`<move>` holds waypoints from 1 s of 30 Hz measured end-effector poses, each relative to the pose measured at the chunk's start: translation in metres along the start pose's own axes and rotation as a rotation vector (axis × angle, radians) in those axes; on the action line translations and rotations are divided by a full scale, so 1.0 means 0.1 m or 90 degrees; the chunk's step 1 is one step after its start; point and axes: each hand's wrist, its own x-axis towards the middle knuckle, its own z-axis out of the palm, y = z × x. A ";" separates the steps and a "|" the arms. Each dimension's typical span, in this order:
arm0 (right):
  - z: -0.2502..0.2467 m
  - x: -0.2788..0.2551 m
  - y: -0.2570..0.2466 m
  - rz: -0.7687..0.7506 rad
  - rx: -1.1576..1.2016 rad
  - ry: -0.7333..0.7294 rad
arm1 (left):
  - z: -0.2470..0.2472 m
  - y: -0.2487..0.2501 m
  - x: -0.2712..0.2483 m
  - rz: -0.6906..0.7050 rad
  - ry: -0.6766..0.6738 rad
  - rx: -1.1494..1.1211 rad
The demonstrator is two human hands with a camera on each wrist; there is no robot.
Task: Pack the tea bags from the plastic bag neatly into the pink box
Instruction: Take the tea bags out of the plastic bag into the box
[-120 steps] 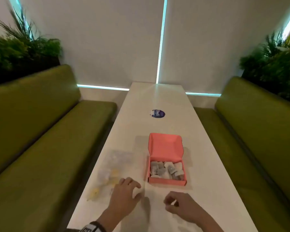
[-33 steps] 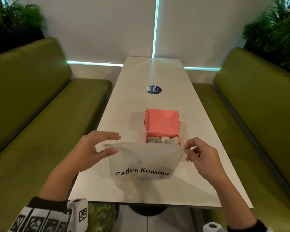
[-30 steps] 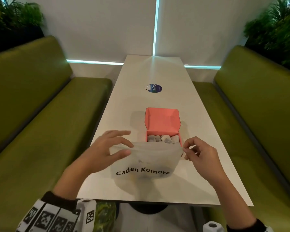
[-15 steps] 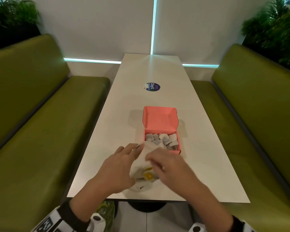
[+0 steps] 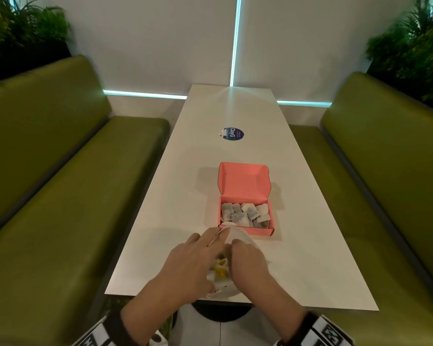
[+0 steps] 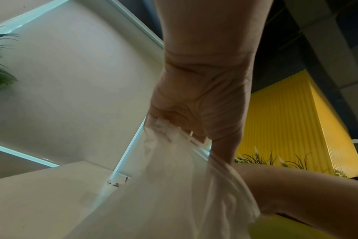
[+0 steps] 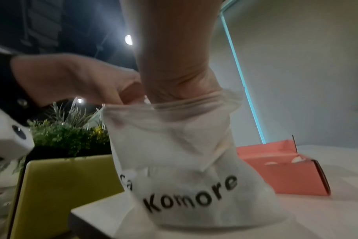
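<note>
The pink box (image 5: pixel 245 232) stands with its lid up on the white table (image 5: pixel 185 196), and several tea bags (image 5: pixel 245 216) lie inside it. Just in front of it stands the frosted plastic bag (image 5: pixel 236 238) printed "Komore" (image 7: pixel 184 161). My left hand (image 5: pixel 193 260) pinches the bag's rim on the left side (image 6: pixel 174 186). My right hand (image 5: pixel 248 265) is plunged into the bag's mouth up to the wrist (image 7: pixel 174 72), so its fingers are hidden by the plastic. A yellow tea tag (image 5: pixel 220 272) shows between my hands.
Green benches (image 5: pixel 60 196) run along both sides of the narrow table. A round blue sticker (image 5: pixel 233 134) lies beyond the box. The bag sits close to the table's near edge (image 5: pixel 235 302). Plants (image 5: pixel 415 46) top the bench backs.
A second ago both hands held the bag stretched by its top corners. My right hand has since gone into the bag, and my left has moved in on the rim.
</note>
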 end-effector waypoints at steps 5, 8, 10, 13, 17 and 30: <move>-0.33 -0.18 0.16 -0.098 0.193 0.093 | -0.07 -0.07 0.00 -0.009 -0.007 -0.058; -0.57 -0.29 0.26 -0.134 0.365 0.145 | -0.19 -0.12 -0.01 -0.034 -0.014 -0.108; -0.74 -0.37 0.29 -0.125 0.494 0.176 | -0.26 -0.18 -0.03 -0.055 -0.012 -0.143; -0.92 -0.46 0.32 -0.135 0.703 0.217 | -0.31 -0.31 -0.07 -0.080 0.007 -0.186; -1.08 -0.52 0.39 -0.165 0.856 0.291 | -0.42 -0.52 -0.14 -0.139 0.044 -0.183; -1.16 -0.47 0.63 -0.116 0.919 0.395 | -0.22 -0.87 0.44 -0.334 0.222 -0.108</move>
